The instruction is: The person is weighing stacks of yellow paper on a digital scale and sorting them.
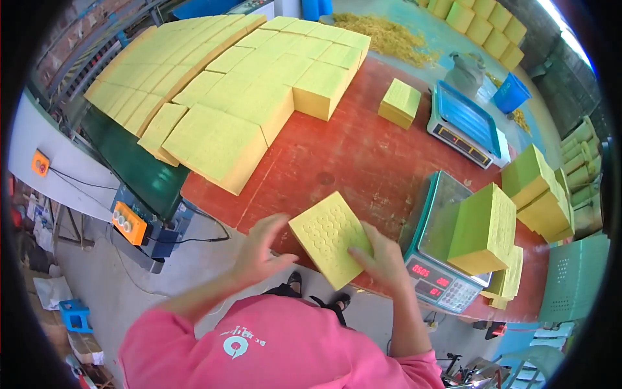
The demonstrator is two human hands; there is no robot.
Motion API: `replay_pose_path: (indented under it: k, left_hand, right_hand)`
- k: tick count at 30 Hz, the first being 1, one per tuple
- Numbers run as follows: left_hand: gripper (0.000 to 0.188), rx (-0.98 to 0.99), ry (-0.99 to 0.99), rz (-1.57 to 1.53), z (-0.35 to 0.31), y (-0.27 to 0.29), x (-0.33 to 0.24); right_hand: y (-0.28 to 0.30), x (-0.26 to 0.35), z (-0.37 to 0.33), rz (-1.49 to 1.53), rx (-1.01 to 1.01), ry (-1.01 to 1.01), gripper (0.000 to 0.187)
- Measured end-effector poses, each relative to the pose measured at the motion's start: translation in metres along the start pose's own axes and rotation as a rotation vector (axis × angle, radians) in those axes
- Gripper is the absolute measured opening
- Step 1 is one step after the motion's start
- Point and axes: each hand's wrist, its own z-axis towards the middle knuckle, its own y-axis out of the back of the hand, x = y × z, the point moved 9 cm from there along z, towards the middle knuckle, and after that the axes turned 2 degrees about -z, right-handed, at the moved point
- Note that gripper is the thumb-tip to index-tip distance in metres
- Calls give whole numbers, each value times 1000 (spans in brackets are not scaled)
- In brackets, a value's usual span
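A stack of yellow paper sheets [332,240], stamped with rows of curved marks, is tilted over the table's near edge. My right hand [383,256] grips its right side, thumb on top. My left hand [262,249] is beside its left edge with fingers apart, and appears not to grip it. To the right, a large block of yellow paper [476,227] stands on a teal digital scale [424,249] with a lit red display. More yellow paper [512,279] lies partly hidden behind that block.
Many yellow paper blocks [259,78] cover the red table's [311,162] far left, beside a green conveyor belt [129,155]. A small paper stack [400,102] and a second scale [468,123] are at the far right. Other blocks [538,194] stand at the right edge.
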Motion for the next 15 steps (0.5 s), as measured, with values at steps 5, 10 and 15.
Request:
replay_pose_path:
  k: [5,10,15]
  left_hand:
    - [76,-158,960,-1161,-130,-85,77]
    - [67,-253,763,-1444,-101,-116,45]
    - [59,-308,630,-1346,-114,-119,5]
  right_hand:
    - [-24,2,-37,-70,-74,-52,68]
    - [-33,-1,-50,-98,-71,-61,66]
    - [-34,-13,-76,-16,-66,-51,71]
